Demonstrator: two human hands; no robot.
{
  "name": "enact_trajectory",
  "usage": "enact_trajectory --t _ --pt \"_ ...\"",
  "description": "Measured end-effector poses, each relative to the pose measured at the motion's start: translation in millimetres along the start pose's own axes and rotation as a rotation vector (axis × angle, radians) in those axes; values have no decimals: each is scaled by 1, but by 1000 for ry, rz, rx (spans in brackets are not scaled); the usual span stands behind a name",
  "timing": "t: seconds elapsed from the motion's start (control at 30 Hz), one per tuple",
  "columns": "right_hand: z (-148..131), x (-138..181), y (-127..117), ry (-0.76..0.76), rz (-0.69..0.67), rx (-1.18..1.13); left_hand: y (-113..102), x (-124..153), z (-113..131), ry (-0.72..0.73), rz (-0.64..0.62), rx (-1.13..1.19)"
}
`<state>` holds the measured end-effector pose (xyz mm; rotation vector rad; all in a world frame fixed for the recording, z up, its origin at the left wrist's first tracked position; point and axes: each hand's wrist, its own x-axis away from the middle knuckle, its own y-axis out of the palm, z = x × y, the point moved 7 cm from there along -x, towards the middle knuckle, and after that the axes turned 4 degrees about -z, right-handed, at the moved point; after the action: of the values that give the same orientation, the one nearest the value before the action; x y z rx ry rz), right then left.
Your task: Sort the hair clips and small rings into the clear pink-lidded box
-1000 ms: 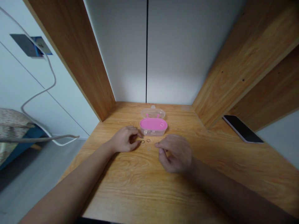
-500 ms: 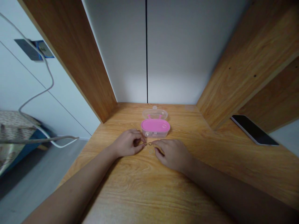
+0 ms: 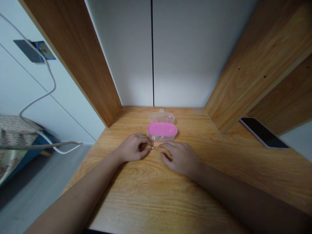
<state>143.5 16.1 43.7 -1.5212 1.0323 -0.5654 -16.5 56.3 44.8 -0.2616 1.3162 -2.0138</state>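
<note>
Two tiny dark rings [image 3: 154, 148] lie side by side on the wooden desk [image 3: 151, 191], just in front of an open pink box with a clear lid [image 3: 162, 129]. My left hand [image 3: 133, 150] rests on the desk with curled fingers, thumb and forefinger pinched at the left ring. My right hand [image 3: 180, 158] lies opposite, its fingertips meeting at the right ring. A faint clear ring [image 3: 158, 156] lies on the wood between the two hands. Another small ring sits on the pink box's tray at its right end.
Wooden side panels rise left [image 3: 80, 61] and right [image 3: 253, 61] of the desk, with a white wall behind. A black phone [image 3: 263, 132] lies on a ledge at the right. A white cable [image 3: 46, 97] hangs at the left, beyond the desk's edge.
My right hand has moved forward and left from the desk's middle to the rings. The two dark rings now lie closer together. My left hand has stayed put.
</note>
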Motion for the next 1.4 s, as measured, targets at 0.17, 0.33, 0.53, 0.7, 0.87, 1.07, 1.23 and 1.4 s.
enact_trajectory --t 0.17,0.33,0.53,0.7,0.87,1.07,1.23,1.4 --pt "-2 1 2 -40 -39 -1 -4 1 -3 -42 50 -39" --pt "-3 1 1 -39 -40 -9 -2 1 -3 -51 47 -48" --pt "-3 1 1 -31 -29 -11 -8 1 -4 -124 64 -85" --pt "-3 1 2 -27 -28 -27 -8 1 -9 -194 62 -109" --pt "-3 1 0 -34 -21 -38 -6 0 -6 -129 58 -74" --pt "-2 1 -1 -31 -9 -44 -5 1 -2 -70 65 -37" --pt "-13 1 0 -224 14 -71 -2 1 -1 -44 54 13" --pt "-19 1 -3 -327 42 -138 -3 1 -3 -59 63 49"
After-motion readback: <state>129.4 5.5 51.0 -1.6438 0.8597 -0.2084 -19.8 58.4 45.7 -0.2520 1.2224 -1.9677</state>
